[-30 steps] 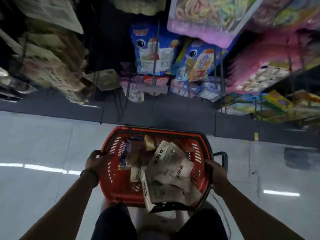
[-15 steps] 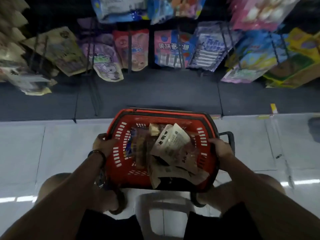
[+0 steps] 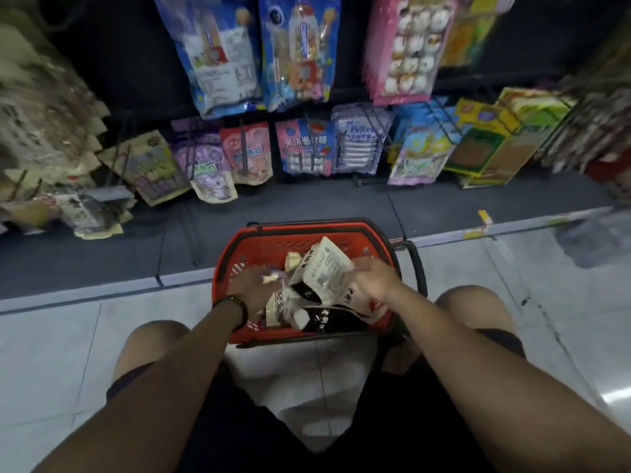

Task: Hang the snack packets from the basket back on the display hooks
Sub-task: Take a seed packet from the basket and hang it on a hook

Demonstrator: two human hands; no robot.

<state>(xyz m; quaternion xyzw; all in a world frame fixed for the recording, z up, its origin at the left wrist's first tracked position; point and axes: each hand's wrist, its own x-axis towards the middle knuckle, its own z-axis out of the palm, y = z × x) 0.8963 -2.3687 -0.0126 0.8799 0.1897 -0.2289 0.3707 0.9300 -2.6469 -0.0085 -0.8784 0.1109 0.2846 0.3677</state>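
Snack packets (image 3: 317, 295) lie heaped in the red basket (image 3: 273, 233), which sits on the pale floor between the person's knees, just in front of the display rack. Judging by the heap, the job is barely begun: no packet is lifted clear, and the whole load is yet to be hung. The right hand (image 3: 374, 279) has its fingers curled over the right edge of the topmost white packet (image 3: 326, 271), which looks like the first pick. The left hand (image 3: 247, 285) reaches down among the packets at the basket's left side; whether it holds anything cannot be told through the blur.

On the rack, wire hooks (image 3: 244, 145) already carry rows of bags. A pink bag (image 3: 304, 151) shows a line of white Chinese characters, too soft to read fully. The tall blue bags (image 3: 222, 52) above carry panels of print too small to make out. The basket's packets bear bold black Chinese brush lettering and a printed label block, neither sharp enough to read.
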